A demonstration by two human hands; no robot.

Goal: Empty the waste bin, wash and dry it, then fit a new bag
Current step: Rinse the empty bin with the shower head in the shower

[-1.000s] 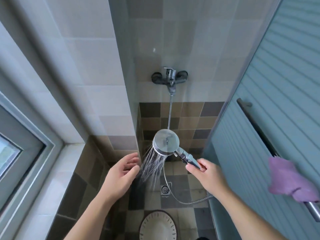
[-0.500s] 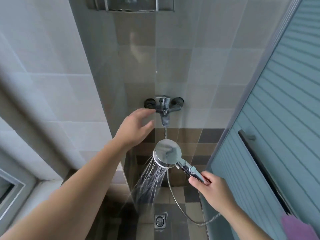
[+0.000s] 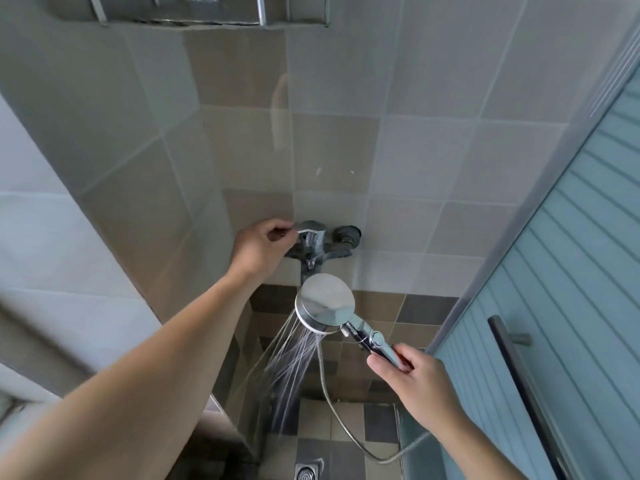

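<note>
- Right hand (image 3: 420, 382) first: we've got our fingers wrapped around the chrome handle of the shower head (image 3: 325, 304), holding it out in front with the face tipped down and to the left.
- Left hand (image 3: 259, 244) is up at the wall mixer tap (image 3: 313, 241), fingers curled and pinching the end of its lever. Looks like we're adjusting the flow or temperature, but that's our guess.
- Water (image 3: 291, 368) is running, spraying down and left toward the floor tiles, with the floor drain (image 3: 306, 472) at the near edge below it.
- The metal hose (image 3: 341, 424) loops down from the handle and swings right, near the frosted glass door (image 3: 571, 306).
- Where's the waste bin? Not in view at all right now, so it's somewhere outside what we can see. We can't tell if it's emptied or what's in it.
- Progress-wise, we'd say we're in the wash stage, getting the water set. Drying and fitting a new bag look like they're yet to do, and no bag is visible.
- Only container-ish thing around is the wire shelf (image 3: 207, 12) at the far top edge. Contents are cut off, can't make them out.
</note>
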